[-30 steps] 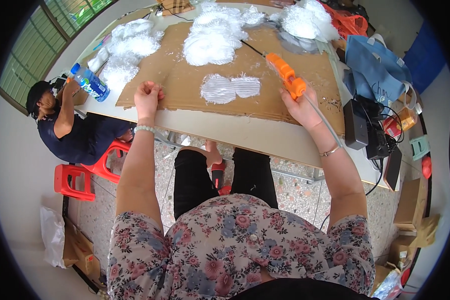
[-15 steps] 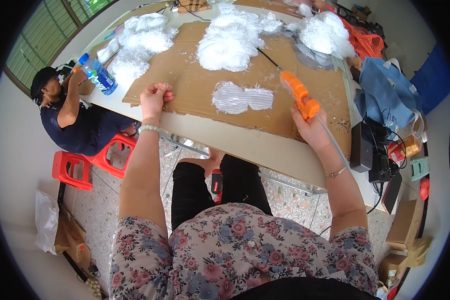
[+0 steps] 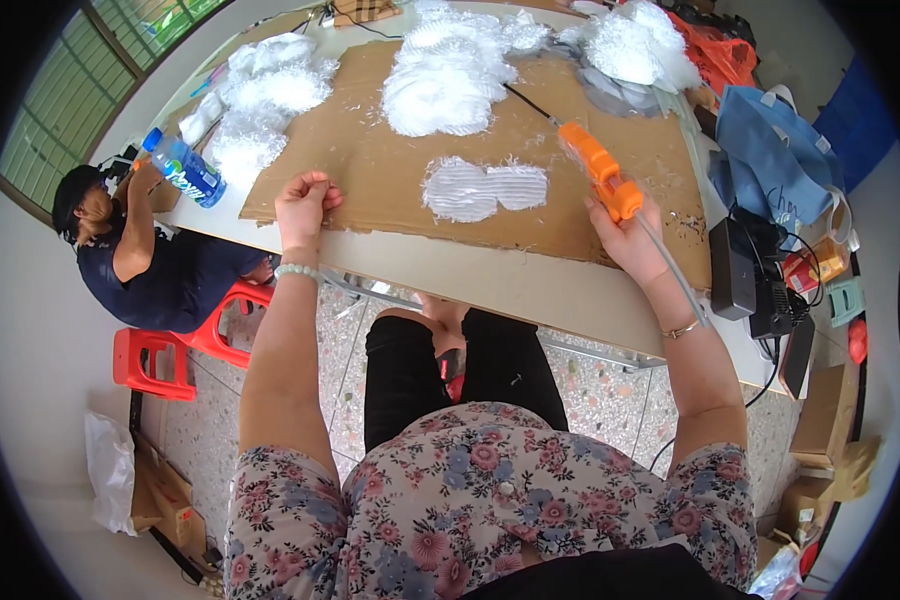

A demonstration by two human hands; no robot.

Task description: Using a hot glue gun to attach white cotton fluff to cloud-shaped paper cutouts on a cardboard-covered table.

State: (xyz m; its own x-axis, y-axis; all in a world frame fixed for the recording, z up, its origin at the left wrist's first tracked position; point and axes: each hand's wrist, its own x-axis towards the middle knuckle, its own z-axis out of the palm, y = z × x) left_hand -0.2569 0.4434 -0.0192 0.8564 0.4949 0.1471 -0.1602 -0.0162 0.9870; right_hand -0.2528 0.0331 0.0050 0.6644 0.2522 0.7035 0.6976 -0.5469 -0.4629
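Observation:
My right hand (image 3: pixel 628 238) is wrapped round an orange hot glue gun (image 3: pixel 598 165), held above the right part of a brown cardboard sheet (image 3: pixel 360 165). A pale glue stick (image 3: pixel 675 268) sticks out of the gun toward my wrist, and a thin black cord or rod shows at its far end. Over the near left edge of the cardboard, my left hand (image 3: pixel 307 205) is closed in a pinch; whatever may be between its fingertips is too small to make out. Between the hands lies a white, ribbed, frayed fabric piece (image 3: pixel 483 188) with two rounded lobes, touched by neither hand.
White fluffy piles (image 3: pixel 445 85) stand at the back. A blue-capped bottle (image 3: pixel 185 168) is at the table's left edge, near a seated person (image 3: pixel 160 250) by red stools (image 3: pixel 155 362). On the right are a blue bag (image 3: pixel 775 165) and black power adapters (image 3: pixel 735 265).
The view has shifted slightly. Both hands keep nearly the same place and grip, the glue gun sits a little further left, and the seated person's raised arm has moved slightly.

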